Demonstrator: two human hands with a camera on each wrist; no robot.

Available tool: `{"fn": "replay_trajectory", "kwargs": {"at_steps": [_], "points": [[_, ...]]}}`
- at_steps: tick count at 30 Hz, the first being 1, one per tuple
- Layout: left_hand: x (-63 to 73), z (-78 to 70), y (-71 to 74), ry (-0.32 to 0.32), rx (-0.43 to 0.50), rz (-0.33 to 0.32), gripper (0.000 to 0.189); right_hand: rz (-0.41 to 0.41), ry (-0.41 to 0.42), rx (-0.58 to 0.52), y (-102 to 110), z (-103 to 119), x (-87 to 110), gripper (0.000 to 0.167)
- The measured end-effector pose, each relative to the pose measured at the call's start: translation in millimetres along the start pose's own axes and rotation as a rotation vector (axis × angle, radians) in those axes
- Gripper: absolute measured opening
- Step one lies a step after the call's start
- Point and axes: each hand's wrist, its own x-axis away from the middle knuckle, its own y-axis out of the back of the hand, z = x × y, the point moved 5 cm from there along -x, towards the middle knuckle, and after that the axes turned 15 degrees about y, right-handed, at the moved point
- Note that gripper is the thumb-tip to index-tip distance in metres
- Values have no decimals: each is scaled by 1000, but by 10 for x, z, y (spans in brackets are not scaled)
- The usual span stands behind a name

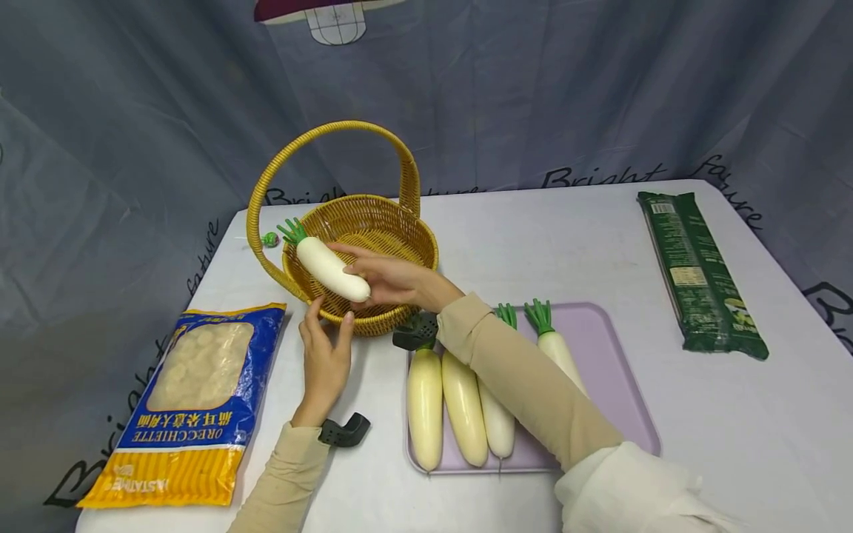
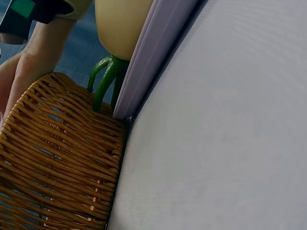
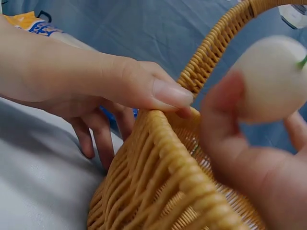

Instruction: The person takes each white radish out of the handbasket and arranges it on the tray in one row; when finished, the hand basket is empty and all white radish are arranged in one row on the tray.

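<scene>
A white radish [image 1: 331, 268] with a green top is in my right hand [image 1: 396, 283], gripped near its lower end and tilted over the wicker basket [image 1: 363, 323]. In the right wrist view, the right thumb presses the side of the radish [image 3: 271, 79], above the basket rim. My left hand [image 1: 326, 363] is at the basket's near rim. Its thumb lies on the rim in the right wrist view, with several fingers hanging down along the outside [image 3: 98, 129]. More white radishes [image 1: 464, 407] lie on the purple tray [image 1: 616, 385], partly hidden by the right forearm.
To the left lies a blue and yellow bag of orecchiette [image 1: 193, 392]. A dark green packet [image 1: 703, 274] lies at the far right. A small green wrapped item [image 1: 269, 239] is behind the basket's left side. The basket's tall handle [image 1: 333, 127] arches above it; a grey curtain hangs behind the table.
</scene>
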Motion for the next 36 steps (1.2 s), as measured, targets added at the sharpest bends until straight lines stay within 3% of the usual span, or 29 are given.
{"fn": "replay_trajectory", "kwargs": {"at_steps": [5,11,19,22,25,29,36], "points": [[0,3,-8,6,-3,13,60,54,87,-80,8,131,157,56],[-3,3,8,7,-1,9,59,40,143,-131,133,309,439,59],[8,6,-10,20,-2,41,57,42,214,-171,328,692,1066,71],[15,7,-10,19,-6,39,58,63,252,-183,403,835,1368,68],[20,6,-11,17,-6,38,58,55,272,-81,475,942,1705,64],[25,10,-9,17,0,37,59,17,258,182,557,1027,2157,62],[22,11,-15,15,3,38,60,-55,196,429,683,946,2884,65]]}}
